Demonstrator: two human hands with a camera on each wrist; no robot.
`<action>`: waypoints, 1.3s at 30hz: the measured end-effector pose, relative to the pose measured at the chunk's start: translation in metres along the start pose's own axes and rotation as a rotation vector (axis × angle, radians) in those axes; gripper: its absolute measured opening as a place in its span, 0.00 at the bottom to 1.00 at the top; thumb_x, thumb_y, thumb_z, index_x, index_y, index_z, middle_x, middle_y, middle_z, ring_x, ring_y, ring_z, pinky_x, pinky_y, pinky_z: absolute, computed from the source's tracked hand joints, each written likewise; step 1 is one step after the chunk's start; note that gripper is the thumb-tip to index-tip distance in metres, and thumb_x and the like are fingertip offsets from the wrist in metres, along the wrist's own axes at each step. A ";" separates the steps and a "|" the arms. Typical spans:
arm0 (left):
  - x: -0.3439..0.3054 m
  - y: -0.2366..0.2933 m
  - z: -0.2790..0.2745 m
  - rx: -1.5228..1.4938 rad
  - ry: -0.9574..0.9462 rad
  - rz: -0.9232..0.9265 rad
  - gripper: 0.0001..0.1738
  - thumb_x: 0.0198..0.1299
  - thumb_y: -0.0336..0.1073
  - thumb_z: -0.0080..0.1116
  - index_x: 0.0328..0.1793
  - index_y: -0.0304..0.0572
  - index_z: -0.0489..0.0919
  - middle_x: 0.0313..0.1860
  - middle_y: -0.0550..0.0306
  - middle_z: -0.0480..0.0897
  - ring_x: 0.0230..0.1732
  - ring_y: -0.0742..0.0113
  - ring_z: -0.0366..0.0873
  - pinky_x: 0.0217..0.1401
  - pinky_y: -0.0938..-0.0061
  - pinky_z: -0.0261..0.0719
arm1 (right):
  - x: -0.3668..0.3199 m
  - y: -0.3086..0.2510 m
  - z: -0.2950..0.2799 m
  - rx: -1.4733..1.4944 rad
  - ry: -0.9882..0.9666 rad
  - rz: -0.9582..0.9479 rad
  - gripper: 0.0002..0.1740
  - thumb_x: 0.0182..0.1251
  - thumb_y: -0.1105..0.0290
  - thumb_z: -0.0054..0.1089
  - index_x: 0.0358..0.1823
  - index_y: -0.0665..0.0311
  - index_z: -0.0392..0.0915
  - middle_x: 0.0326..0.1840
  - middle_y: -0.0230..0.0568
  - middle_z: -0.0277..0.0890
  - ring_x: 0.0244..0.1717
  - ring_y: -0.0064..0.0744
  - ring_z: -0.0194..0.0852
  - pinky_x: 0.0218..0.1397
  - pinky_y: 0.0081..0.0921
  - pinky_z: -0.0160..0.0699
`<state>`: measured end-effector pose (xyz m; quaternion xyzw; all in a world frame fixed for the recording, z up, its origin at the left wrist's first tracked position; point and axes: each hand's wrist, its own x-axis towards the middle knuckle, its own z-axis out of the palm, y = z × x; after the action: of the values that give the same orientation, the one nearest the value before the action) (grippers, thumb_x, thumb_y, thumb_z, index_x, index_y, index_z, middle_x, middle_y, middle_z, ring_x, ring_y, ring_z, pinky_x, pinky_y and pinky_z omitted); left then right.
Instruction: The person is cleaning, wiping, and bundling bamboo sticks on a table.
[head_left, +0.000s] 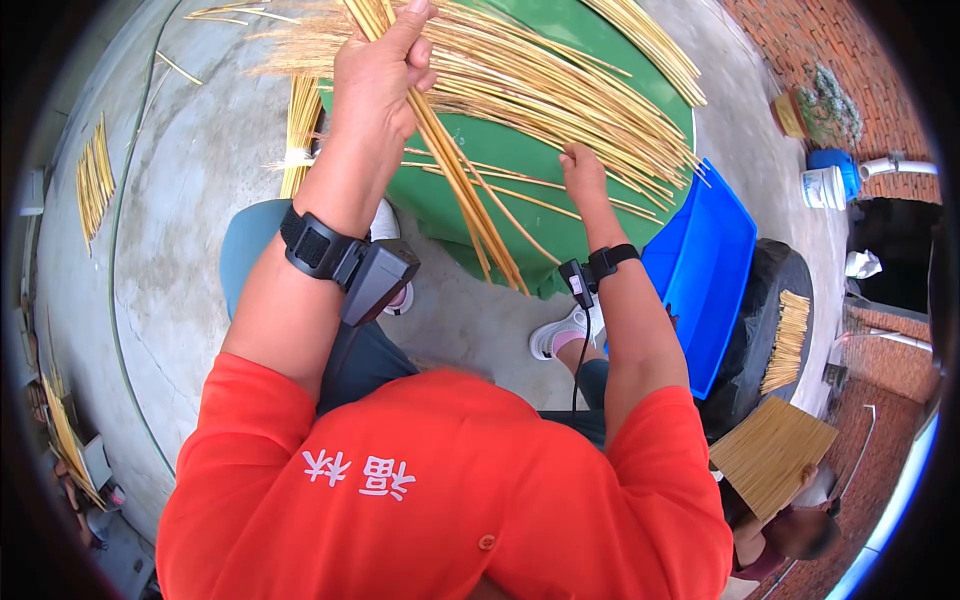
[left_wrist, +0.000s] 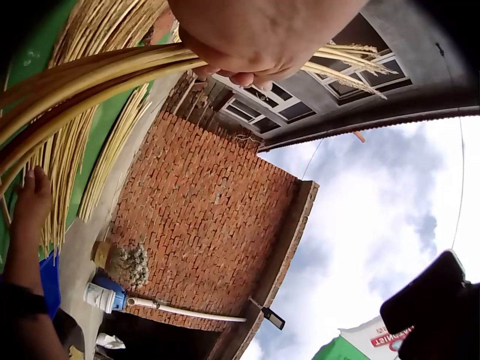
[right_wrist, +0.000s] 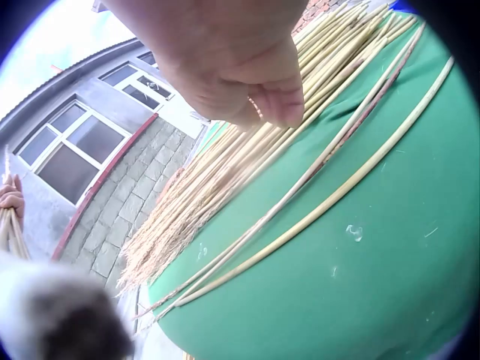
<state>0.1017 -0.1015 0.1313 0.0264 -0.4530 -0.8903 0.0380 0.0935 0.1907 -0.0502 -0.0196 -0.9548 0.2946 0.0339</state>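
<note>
In the head view, my left hand [head_left: 385, 80] grips a bundle of long yellow stalks [head_left: 465, 195] above the table's left part; the thick ends slant down toward my lap. The left wrist view has the fingers wrapped round these stalks [left_wrist: 97, 71]. My right hand [head_left: 585, 180] is over the near edge of a broad pile of stalks [head_left: 540, 90], its fingertips together at a stalk. From the right wrist view, the right hand's curled fingers [right_wrist: 281, 101] pinch at the pile, where some stalks are blurred. A few loose stalks [right_wrist: 337, 191] lie apart on the green cloth [right_wrist: 375, 262].
A blue tub [head_left: 705, 270] stands right of the green-covered table [head_left: 430, 205]. Another row of stalks [head_left: 650, 45] lies at the table's far edge. A tied bundle [head_left: 300, 130] is at the left. Short stalks [head_left: 787, 340] rest on a dark surface; another person holds a woven panel [head_left: 770, 455].
</note>
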 end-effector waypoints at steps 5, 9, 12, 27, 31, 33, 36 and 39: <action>-0.004 -0.002 0.015 -0.010 0.201 0.031 0.14 0.58 0.39 0.58 0.40 0.33 0.75 0.13 0.67 0.64 0.13 0.81 0.53 0.17 0.84 0.55 | 0.038 0.011 0.011 -0.338 0.115 -0.169 0.17 0.55 0.71 0.56 0.47 0.59 0.74 0.42 0.47 0.73 0.46 0.48 0.67 0.52 0.37 0.67; -0.002 -0.005 0.014 -0.007 0.198 -0.026 0.10 0.56 0.35 0.59 0.36 0.35 0.76 0.13 0.64 0.66 0.12 0.79 0.56 0.15 0.82 0.56 | 0.044 0.022 0.021 -0.502 0.151 -0.299 0.09 0.52 0.72 0.56 0.37 0.57 0.73 0.35 0.40 0.71 0.40 0.42 0.67 0.44 0.36 0.69; -0.001 -0.007 0.012 -0.012 0.201 -0.019 0.10 0.55 0.35 0.60 0.37 0.35 0.76 0.13 0.64 0.67 0.13 0.79 0.57 0.16 0.82 0.57 | 0.035 0.022 0.022 -0.538 0.141 -0.365 0.04 0.52 0.71 0.54 0.31 0.56 0.71 0.33 0.36 0.70 0.39 0.40 0.67 0.40 0.35 0.69; -0.006 -0.013 0.015 -0.033 0.279 -0.006 0.10 0.56 0.35 0.60 0.35 0.35 0.75 0.14 0.62 0.68 0.13 0.76 0.61 0.15 0.81 0.59 | 0.038 -0.012 0.034 -0.371 0.055 -0.381 0.08 0.54 0.65 0.58 0.33 0.58 0.72 0.33 0.40 0.73 0.41 0.41 0.70 0.42 0.38 0.71; -0.005 -0.015 0.019 0.015 0.287 -0.012 0.12 0.59 0.37 0.56 0.39 0.33 0.75 0.14 0.65 0.66 0.14 0.79 0.54 0.19 0.82 0.57 | 0.035 -0.014 0.042 -0.395 0.093 -0.388 0.08 0.52 0.66 0.60 0.32 0.58 0.73 0.32 0.39 0.73 0.41 0.42 0.70 0.41 0.37 0.71; -0.004 -0.014 0.020 0.010 0.277 -0.010 0.11 0.59 0.35 0.55 0.41 0.32 0.75 0.15 0.64 0.67 0.15 0.79 0.55 0.20 0.82 0.58 | 0.038 -0.015 0.033 -0.374 0.114 -0.392 0.08 0.52 0.66 0.60 0.32 0.58 0.73 0.31 0.39 0.73 0.39 0.42 0.70 0.41 0.37 0.71; -0.004 -0.014 0.020 -0.002 0.283 0.002 0.11 0.60 0.34 0.54 0.42 0.31 0.75 0.16 0.63 0.68 0.16 0.78 0.57 0.20 0.81 0.59 | 0.041 -0.019 0.004 -0.361 0.166 -0.418 0.08 0.54 0.64 0.59 0.32 0.58 0.73 0.30 0.40 0.73 0.37 0.43 0.71 0.40 0.38 0.71; -0.003 -0.017 0.019 -0.049 0.285 -0.008 0.11 0.61 0.33 0.52 0.45 0.30 0.74 0.17 0.61 0.69 0.16 0.77 0.58 0.21 0.81 0.59 | 0.042 -0.024 -0.037 -0.268 0.201 -0.522 0.10 0.58 0.60 0.55 0.31 0.58 0.73 0.29 0.41 0.74 0.36 0.45 0.72 0.36 0.38 0.70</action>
<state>0.1020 -0.0762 0.1282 0.1535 -0.4211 -0.8884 0.0992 0.0544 0.1939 -0.0033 0.1930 -0.9498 0.1439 0.2000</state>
